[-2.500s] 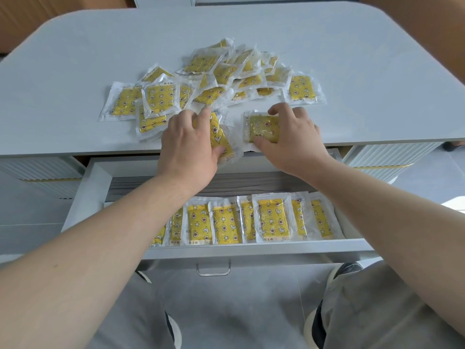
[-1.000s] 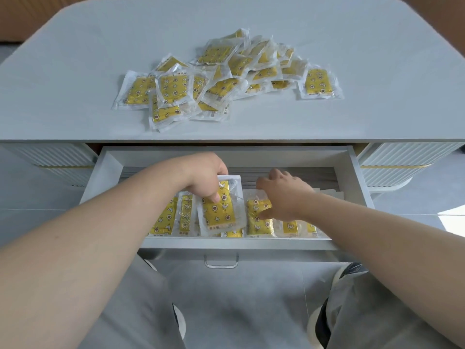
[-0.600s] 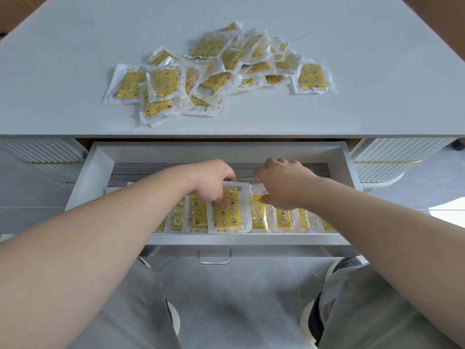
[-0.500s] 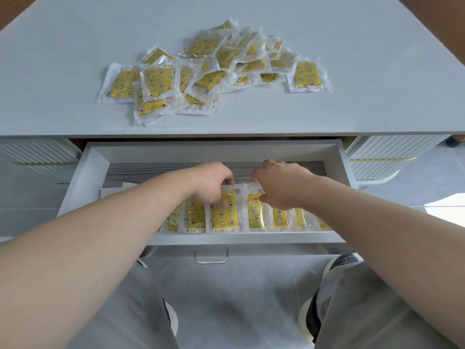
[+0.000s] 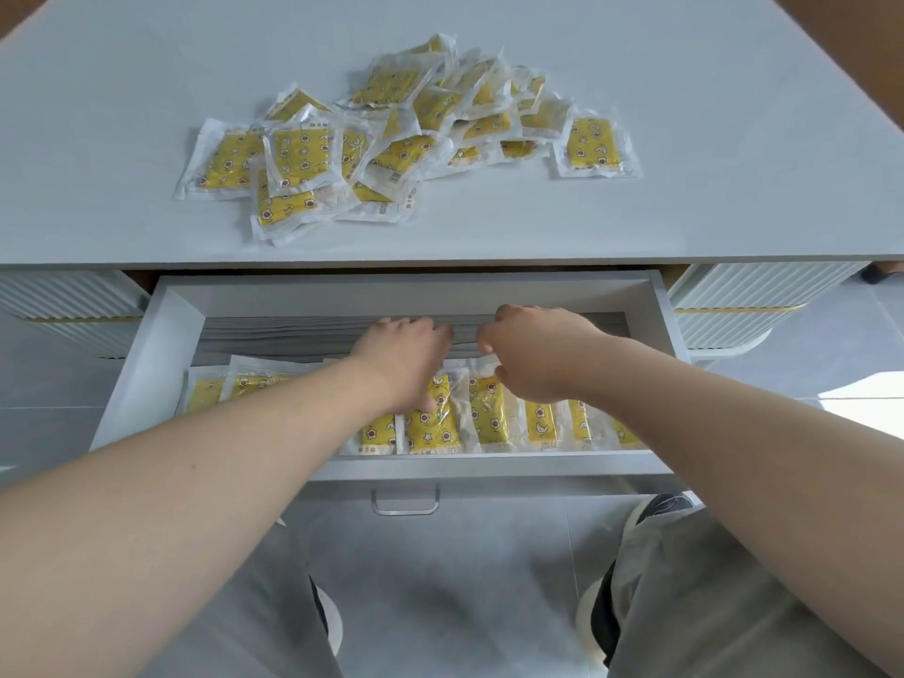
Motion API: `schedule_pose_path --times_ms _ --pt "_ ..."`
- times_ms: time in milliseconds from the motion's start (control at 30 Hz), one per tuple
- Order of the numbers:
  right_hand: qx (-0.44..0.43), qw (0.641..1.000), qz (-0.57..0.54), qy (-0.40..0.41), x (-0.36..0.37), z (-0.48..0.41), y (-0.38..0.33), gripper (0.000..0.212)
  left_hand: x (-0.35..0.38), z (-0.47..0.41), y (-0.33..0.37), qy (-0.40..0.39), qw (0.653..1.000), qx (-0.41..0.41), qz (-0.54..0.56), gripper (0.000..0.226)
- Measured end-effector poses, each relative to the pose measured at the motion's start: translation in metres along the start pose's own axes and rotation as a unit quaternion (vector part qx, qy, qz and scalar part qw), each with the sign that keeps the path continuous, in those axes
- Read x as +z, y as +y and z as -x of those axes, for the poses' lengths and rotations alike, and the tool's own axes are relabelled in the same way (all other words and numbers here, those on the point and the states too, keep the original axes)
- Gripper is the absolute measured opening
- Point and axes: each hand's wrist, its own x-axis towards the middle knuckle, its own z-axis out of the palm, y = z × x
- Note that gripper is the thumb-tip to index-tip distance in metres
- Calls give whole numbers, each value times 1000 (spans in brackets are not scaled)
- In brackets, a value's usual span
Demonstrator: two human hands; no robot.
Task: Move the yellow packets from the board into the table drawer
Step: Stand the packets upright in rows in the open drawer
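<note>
Table (image 5: 709, 139) with its drawer (image 5: 161, 364) pulled open.
A loose pile (image 5: 391, 139) of yellow packets lies on top; a row (image 5: 540, 425) lines the drawer's front. Left hand (image 5: 403, 362) curls round one packet (image 5: 433, 425); right hand (image 5: 538, 357) seems to pinch the neighbour's (image 5: 489, 415) top edge.

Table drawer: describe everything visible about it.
The table drawer is a pale grey, box-like tray pulled open beneath the tabletop, with a metal loop handle on its front. A row of yellow packets lies overlapped along its front wall. The left hand and right hand reach inside, gripping packets.
</note>
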Motion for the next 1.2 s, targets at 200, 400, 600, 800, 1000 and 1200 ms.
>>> schedule_pose_path --times_ms 200,400,600,800,1000,1200 --pt "18 993 -32 111 -29 -1 -5 20 -33 1 2 41 999 -29 -16 28" --pt "86 944 -164 273 -53 -4 9 20 -70 14 -15 165 976 -88 114 16" --pt "215 907 -143 332 -54 -19 61 38 -71 13 -30 289 937 -179 75 53" --pt "214 929 -138 270 -50 -23 77 73 -64 10 -44 206 940 -242 122 80" --pt "213 943 -78 242 -48 -22 62 72 -58 2 -64 197 936 -253 146 87" --pt "71 931 -119 339 -42 -16 38 33 -58 1 -51 258 936 -225 77 73"
